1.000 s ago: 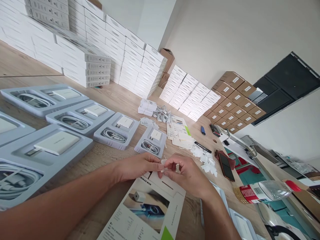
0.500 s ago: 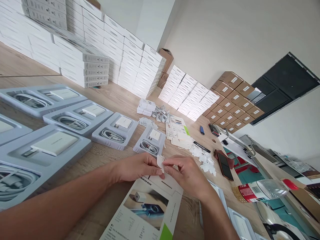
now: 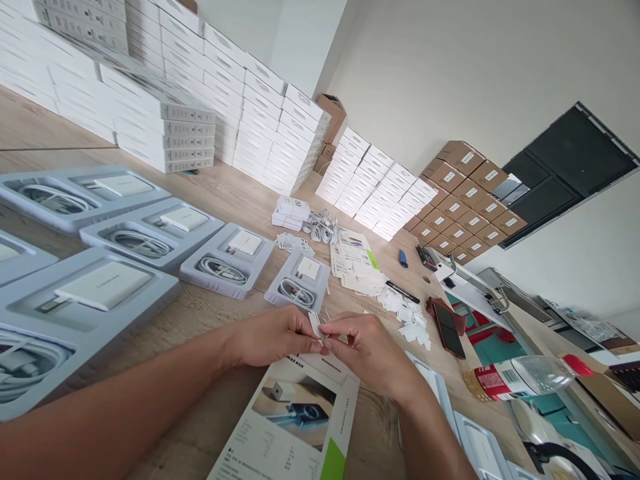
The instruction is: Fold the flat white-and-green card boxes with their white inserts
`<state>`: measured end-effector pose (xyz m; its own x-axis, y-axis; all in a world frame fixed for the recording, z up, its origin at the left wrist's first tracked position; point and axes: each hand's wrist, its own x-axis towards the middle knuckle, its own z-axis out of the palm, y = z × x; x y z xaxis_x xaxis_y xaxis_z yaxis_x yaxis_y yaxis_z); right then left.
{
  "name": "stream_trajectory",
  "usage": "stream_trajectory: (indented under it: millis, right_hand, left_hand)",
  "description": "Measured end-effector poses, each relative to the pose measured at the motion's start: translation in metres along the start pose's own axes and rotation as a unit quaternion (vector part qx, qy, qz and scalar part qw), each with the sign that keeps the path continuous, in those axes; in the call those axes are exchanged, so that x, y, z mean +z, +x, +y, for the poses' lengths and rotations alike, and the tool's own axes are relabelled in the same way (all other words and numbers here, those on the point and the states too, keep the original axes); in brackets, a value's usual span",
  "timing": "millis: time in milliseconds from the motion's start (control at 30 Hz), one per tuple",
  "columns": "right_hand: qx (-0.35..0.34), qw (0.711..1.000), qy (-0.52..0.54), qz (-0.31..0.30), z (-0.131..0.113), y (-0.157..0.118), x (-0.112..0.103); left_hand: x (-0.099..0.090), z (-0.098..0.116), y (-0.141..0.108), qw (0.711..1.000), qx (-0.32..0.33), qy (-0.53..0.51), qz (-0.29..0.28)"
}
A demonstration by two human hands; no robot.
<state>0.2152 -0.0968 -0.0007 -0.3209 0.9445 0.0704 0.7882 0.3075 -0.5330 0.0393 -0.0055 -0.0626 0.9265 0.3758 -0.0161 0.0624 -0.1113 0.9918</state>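
A printed flat cardboard package (image 3: pixel 295 420) with a charger picture and a green corner lies below my hands. At its top end a small white tab (image 3: pixel 315 325) stands up between my fingers. My left hand (image 3: pixel 280 337) pinches that end from the left, thumb toward me. Opposite it, my right hand (image 3: pixel 363 347) has thumb and fingertips closed on the tab's right side. The fingers partly cover the tab, and its exact link to the package is hidden. Just beyond my hands sits a pale blue tray (image 3: pixel 320 293) with a charger and a coiled cable.
More filled trays (image 3: pixel 220 283) spread left. White boxes (image 3: pixel 250 127) are stacked behind. Further items are bundled cables (image 3: pixel 320 228), printed cards (image 3: pixel 350 263), a black pen (image 3: pixel 403 292), white paper pieces (image 3: pixel 415 327), a phone (image 3: pixel 449 330) and a lying bottle (image 3: pixel 525 377) at right.
The white tab has tilted left and looks narrower between my fingers. The package has shifted slightly, and both hands stay close together at its top end.
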Motion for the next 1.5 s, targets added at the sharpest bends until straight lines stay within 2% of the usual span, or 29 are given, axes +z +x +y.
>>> stream_trajectory:
  millis: [200,467,767,1133,1333,1500]
  right_hand:
    - [0.006,1.000,0.005,0.015,0.0015,-0.0014,0.0027]
    - [0.006,1.000,-0.002,-0.006,0.0006,-0.0020,0.0002]
    - [-0.005,1.000,0.004,-0.006,-0.0013,-0.0012,0.0026]
    - [-0.004,1.000,0.001,0.004,0.0008,-0.0014,0.0055]
    - [0.018,0.999,0.023,0.026,0.0074,-0.0018,0.0075]
    - [0.055,0.996,0.030,0.059,0.0078,-0.0040,0.0028]
  left_hand:
    - [0.0015,-0.0009,0.0003,1.000,0.004,0.003,0.000]
    - [0.0026,0.0075,-0.0023,1.000,0.008,0.016,-0.005]
    - [0.0018,0.0016,-0.0015,0.999,0.010,0.034,-0.006]
    - [0.0032,0.0045,-0.0013,0.998,0.002,0.055,-0.003]
    - [0.0039,0.0030,-0.0002,0.999,0.004,0.045,-0.001]
    - [0.0041,0.0030,0.0011,0.999,-0.024,0.025,0.023]
